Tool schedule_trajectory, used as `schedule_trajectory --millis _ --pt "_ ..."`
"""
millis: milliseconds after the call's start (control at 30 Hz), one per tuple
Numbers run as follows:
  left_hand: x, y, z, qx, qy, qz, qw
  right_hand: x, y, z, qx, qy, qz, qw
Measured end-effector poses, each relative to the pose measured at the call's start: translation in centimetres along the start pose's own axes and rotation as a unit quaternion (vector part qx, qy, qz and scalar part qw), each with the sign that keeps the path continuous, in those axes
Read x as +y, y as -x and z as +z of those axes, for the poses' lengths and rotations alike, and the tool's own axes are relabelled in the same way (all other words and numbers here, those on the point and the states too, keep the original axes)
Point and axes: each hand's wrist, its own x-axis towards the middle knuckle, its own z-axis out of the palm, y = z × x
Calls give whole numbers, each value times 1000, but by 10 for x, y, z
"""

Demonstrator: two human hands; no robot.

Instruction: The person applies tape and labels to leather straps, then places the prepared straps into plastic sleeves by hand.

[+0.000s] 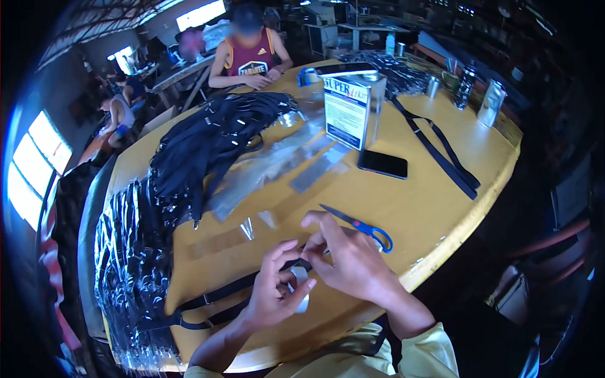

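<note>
My left hand (275,295) is curled around a white roll of tape (302,291), which shows between the fingers and thumb. Close beside it, my right hand (350,257) has thumb and fingers bent together in a pinch near the left fingertips; whatever is between them is too small to make out. Under and left of the hands lies a black strap (234,290) with metal adjusters, its loops spread on the yellow table (328,312). Just beyond my right hand rest scissors (373,232) with blue handles, partly covered by the hand.
A pile of black straps (208,135) and plastic-wrapped bundles (133,271) cover the left side. A metal can (348,113), a phone (382,164) and another black strap (441,151) lie beyond the scissors. A person (251,53) sits across the table.
</note>
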Motion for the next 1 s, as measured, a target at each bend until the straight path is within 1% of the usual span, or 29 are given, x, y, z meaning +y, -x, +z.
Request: schedule_trajectory --millis 67,133,233,300,333,367,400,433,500,567,600,633,667,733,767,800,867,933,967,1000 --pt "10 -1 0 3 17 -22 1000 -4 -9 -7 -66 8 61 996" --pt "15 2 0 10 17 -28 999 -2 -15 -8 -75 2 61 995" --pt "16 2 -3 15 19 -33 999 -1 -20 -9 -103 10 87 991" --pt "14 2 -5 15 22 -29 999 1 -23 -10 -86 -62 105 989" --pt "11 0 -9 0 34 -8 999 2 -22 -9 -87 -60 103 989" --pt "10 -1 -11 -14 47 14 999 6 -20 -9 -20 -23 107 994" --pt "10 -1 -11 -11 48 17 999 11 -17 -8 47 14 109 993" --pt "11 -2 -11 -4 48 27 998 23 -13 -9 58 -20 141 988" --pt "15 -3 -14 10 49 41 998 47 0 -18 -9 21 206 978" --pt "20 -5 -19 0 34 88 996 72 21 -21 -64 188 252 947" --pt "23 -6 -21 6 36 90 995 88 36 -17 -80 253 258 929" --pt "25 -7 -24 -5 28 113 993 99 48 -13 -95 318 266 905" --pt "26 -9 -26 -17 21 136 990 103 53 -10 -96 322 263 904" --pt "26 -15 -27 -19 39 159 986 104 57 -10 -105 341 297 886" --pt "26 -17 -27 -23 53 178 982 106 57 -10 -106 344 298 884" --pt "26 -17 -28 -24 56 179 982 106 53 -10 -106 344 307 881" --pt "29 -19 -32 -33 18 175 984 108 45 -14 -101 346 314 878" --pt "33 -17 -34 -34 8 174 984 114 38 -24 -186 335 283 879" --pt "34 -16 -35 -35 -2 167 985 118 39 -27 -185 337 279 880" --pt "34 -16 -36 -31 -3 170 985 123 45 -30 -147 306 206 918"
